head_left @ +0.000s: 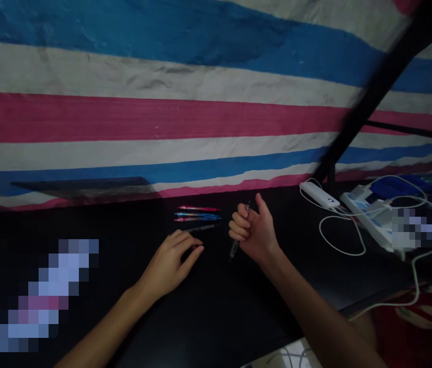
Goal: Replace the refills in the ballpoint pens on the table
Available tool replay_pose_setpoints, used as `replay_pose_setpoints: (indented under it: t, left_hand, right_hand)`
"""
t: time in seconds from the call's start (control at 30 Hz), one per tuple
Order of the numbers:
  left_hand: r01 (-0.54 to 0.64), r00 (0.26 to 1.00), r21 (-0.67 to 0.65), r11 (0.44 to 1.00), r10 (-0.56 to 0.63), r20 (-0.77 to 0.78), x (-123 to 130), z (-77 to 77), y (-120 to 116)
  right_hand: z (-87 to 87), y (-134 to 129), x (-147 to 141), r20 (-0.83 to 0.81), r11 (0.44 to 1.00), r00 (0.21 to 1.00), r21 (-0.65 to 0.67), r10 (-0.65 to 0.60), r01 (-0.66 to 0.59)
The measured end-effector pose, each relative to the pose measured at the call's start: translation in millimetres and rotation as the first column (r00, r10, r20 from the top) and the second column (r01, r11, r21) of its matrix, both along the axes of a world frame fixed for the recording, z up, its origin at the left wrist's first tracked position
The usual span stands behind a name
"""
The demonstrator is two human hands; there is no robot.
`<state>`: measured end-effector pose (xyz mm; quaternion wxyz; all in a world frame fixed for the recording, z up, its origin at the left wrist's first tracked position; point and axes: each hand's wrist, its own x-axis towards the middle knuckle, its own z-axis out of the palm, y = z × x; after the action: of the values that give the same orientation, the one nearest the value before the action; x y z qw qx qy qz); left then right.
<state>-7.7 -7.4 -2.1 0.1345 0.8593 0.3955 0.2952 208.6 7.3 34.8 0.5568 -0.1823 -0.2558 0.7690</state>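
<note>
My right hand [256,230] is raised over the table, palm turned up, with its fingers curled round a dark pen [234,249]. The pen's lower end sticks out below the fingers, its other tip shows near the index finger, and the thumb points upward. My left hand [173,255] rests on the black tabletop, loosely bent, thumb and fingers apart with nothing visible between them. Just beyond its fingers lies a grey pen [205,227]; whether they touch is unclear. Behind it, red and blue pens [197,215] lie side by side.
A white power strip [369,217] with plugs, a white device [319,196] and looped white cables occupy the right side. A blue item [400,187] sits behind them. Striped sheeting [162,117] hangs at the back, with a dark slanted post [369,97]. Part of a person in red [411,332] shows lower right.
</note>
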Motion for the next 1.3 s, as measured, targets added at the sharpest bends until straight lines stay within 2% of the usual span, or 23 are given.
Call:
replay_pose_setpoints:
  t: [0.13,0.43,0.57,0.7,1.03,1.17,1.3]
  left_hand:
    - [0.000,1.000,-0.017,1.000,0.001,0.010,0.8,-3.3,1.8]
    - [-0.009,1.000,-0.002,1.000,0.009,0.021,-0.1,-3.5,4.9]
    - [-0.006,1.000,-0.008,1.000,0.007,0.017,0.2,-4.0,5.0]
    - [-0.008,1.000,-0.014,1.000,0.008,0.013,-0.7,-3.7,4.7]
    - [-0.021,1.000,-0.007,1.000,0.021,0.004,-1.6,-7.5,6.4]
    - [-0.083,0.996,0.058,0.995,0.084,-0.018,-3.4,-9.6,7.6]
    - [-0.173,0.978,0.115,0.978,0.185,-0.095,-6.0,-14.5,9.3]
  right_hand:
    - [-2.8,0.9,1.2,-0.003,0.998,0.999,-0.032,0.051,-0.051]
    - [1.6,-0.5,4.1,0.109,0.999,0.994,-0.037,-0.025,0.030]
    - [-1.1,0.2,4.4,0.065,0.998,0.998,-0.053,-0.027,0.031]
    - [-1.0,0.0,7.5,-0.005,0.996,0.996,-0.025,-0.085,0.085]
    - [-1.5,2.7,11.9,0.031,0.992,0.992,-0.018,-0.122,0.123]
    - [-2.8,4.2,13.3,0.057,0.995,0.994,-0.034,-0.095,0.097]
    - [-1.6,7.9,12.4,0.164,0.994,0.982,-0.044,-0.090,0.099]
